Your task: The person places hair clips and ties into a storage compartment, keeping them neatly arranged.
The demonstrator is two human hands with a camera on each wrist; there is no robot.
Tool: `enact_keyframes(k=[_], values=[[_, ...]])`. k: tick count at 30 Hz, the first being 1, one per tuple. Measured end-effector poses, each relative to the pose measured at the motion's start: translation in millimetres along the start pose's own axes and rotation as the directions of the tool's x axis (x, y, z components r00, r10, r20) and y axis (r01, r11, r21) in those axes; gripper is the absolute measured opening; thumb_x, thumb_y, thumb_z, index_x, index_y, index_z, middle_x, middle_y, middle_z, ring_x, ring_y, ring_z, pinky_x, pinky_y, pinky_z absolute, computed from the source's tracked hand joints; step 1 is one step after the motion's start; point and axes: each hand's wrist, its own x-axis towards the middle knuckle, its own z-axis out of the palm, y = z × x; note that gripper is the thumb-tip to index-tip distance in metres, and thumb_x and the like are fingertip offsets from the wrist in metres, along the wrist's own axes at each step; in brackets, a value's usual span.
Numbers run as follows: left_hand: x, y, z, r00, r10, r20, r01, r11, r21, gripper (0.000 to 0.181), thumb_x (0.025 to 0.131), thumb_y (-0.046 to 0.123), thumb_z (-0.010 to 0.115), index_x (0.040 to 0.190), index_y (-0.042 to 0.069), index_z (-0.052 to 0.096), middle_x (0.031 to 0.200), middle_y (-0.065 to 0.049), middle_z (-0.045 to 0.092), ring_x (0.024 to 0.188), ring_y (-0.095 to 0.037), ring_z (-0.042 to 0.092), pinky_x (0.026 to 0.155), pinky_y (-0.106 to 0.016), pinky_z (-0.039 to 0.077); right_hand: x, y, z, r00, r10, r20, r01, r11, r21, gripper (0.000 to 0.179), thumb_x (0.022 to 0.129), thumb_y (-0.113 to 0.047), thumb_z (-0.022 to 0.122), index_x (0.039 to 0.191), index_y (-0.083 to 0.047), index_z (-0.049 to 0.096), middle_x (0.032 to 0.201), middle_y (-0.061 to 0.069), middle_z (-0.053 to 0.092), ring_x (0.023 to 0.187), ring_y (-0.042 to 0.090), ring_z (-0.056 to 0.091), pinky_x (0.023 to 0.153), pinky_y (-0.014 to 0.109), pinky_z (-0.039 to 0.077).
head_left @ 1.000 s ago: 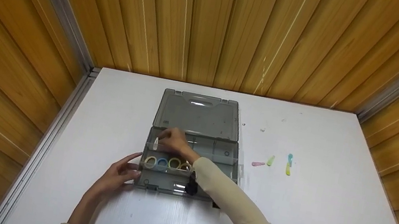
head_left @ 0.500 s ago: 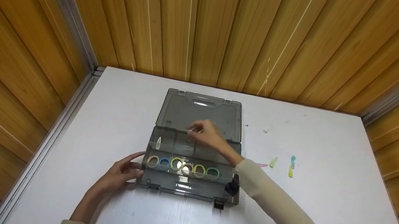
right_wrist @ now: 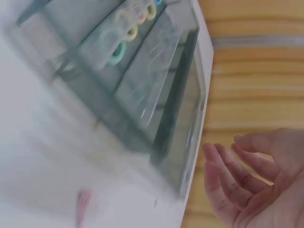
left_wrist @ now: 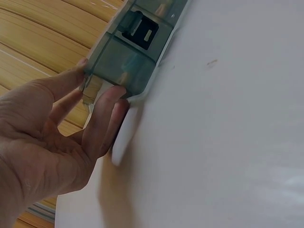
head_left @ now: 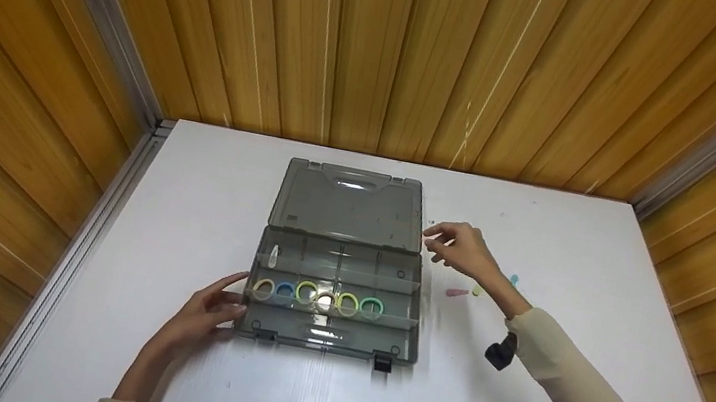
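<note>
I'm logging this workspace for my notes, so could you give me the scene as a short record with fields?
Box: gray, open on the white table, lid laid back
Back row: one white clip, at the left end
Middle row: six rings, set in a line
Left grip: touching the box's left side
Right grip: by the lid's right edge, nothing seen in it
Loose on the table: pink clip; yellow-green clip and blue clip, both partly hidden
</note>
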Motion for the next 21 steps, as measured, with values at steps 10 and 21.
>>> enact_keyframes(k=[10,21], values=[[0.4,0.8,-3.4,1.0,-0.005,-0.013,0.005,1.0,-0.004,0.07,0.099,0.018,0.068,0.161,0.02,0.033,0.141,-0.027,0.052,0.118,-0.025,0.061,0.1,-0.052,0.055,-30.3,51.4,-10.7,0.992,0.129,0.001,-0.129,0.991,0.027,0.024,0.096,0.0,0.061,0.115,0.013,0.069,0.096,0.032,0.074,0.076,0.038,0.077,0.064,0.042,0.063],[-3.7,-4.5,-9.4,1.0,-0.006,-0.011,0.007,1.0,0.024,0.072,0.1,0.021,0.067,0.162,0.018,0.03,0.143,-0.029,0.052,0.122,-0.03,0.06,0.099,-0.054,0.055,-47.4,79.4,6.9,0.956,0.278,0.095,-0.283,0.958,0.045,0.027,0.098,-0.006,0.063,0.113,0.016,0.068,0.092,0.031,0.073,0.075,0.033,0.076,0.061,0.037,0.062]])
